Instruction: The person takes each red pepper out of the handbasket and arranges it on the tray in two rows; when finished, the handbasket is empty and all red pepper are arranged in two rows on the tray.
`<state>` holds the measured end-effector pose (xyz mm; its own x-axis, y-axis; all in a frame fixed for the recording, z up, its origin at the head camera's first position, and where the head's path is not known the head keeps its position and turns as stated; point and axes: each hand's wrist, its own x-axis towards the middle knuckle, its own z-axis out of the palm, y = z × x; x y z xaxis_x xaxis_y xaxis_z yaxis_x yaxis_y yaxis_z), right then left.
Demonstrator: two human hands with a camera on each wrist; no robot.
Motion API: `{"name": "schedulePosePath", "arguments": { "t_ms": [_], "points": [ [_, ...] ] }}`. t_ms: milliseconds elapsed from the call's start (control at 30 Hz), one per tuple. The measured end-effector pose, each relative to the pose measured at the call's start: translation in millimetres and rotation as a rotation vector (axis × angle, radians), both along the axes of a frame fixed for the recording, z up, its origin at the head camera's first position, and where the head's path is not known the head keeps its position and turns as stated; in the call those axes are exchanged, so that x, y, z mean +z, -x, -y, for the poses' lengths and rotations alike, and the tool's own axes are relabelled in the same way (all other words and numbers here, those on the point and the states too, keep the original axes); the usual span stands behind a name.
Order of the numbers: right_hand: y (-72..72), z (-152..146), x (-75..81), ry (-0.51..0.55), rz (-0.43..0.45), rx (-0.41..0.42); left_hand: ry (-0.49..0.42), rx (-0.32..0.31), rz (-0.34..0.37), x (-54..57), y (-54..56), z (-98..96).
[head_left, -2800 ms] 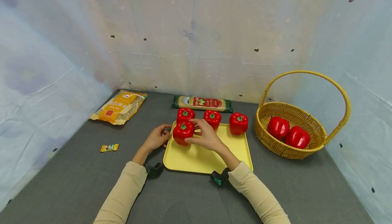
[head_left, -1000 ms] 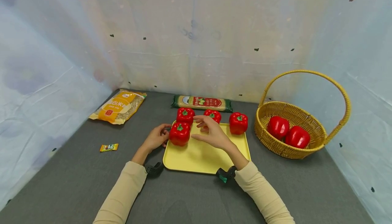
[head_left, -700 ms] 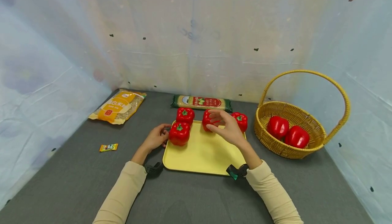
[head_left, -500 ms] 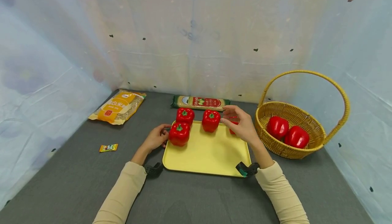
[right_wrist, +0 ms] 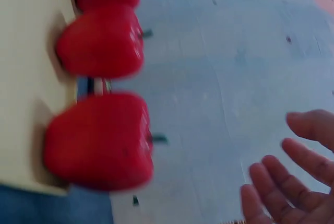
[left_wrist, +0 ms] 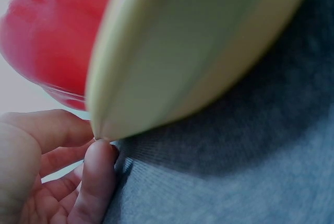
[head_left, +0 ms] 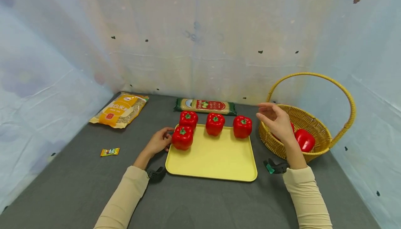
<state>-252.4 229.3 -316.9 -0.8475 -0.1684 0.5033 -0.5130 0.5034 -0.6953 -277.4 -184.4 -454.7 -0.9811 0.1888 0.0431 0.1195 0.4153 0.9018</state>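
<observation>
My left hand is at the left rim of a yellow tray. In the left wrist view its thumb and forefinger pinch the tray's edge. Two red bell peppers, one nearer and one farther, stand at the tray's left side. Another bell pepper is at the back middle, and one more at the back right corner. Holding nothing, my right hand is raised over the left side of a wicker basket, fingers apart. Inside lies a bell pepper; another is mostly hidden by the hand.
Behind the tray lies a long green and tan pasta packet. A yellow bag of grains is at the back left, with a small snack packet nearer. The basket's tall handle arches upward. A pale curtain hangs behind.
My right hand has let go of the near-left bell pepper, which sits slightly further left, and has moved right past the others to the basket. The left hand has stayed at the tray's rim.
</observation>
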Motion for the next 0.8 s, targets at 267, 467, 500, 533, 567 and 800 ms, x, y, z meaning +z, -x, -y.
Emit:
{"name": "schedulePosePath", "arguments": {
  "t_ms": [267,467,500,533,567,800],
  "points": [
    [31.5,-52,-7.7,-0.186,0.159,-0.099,0.019,0.011,0.006,-1.2,0.4,0.3],
    [43.0,-76,-6.2,-0.247,0.249,-0.107,0.007,-0.002,0.002,-3.3,1.2,1.2],
    [44.5,-79,-5.3,-0.258,0.263,-0.102,0.008,-0.007,0.003,-3.8,1.5,1.4],
    [46.2,-82,-4.2,-0.264,0.283,-0.093,0.007,-0.007,0.003,-3.9,1.6,1.4],
    [47.9,-84,-3.0,-0.268,0.307,-0.081,0.009,-0.01,0.003,-4.3,1.9,1.5],
    [59.3,-97,-1.0,-0.352,0.481,-0.016,-0.015,-0.026,-0.002,-4.2,1.6,2.1]
  ]
}}
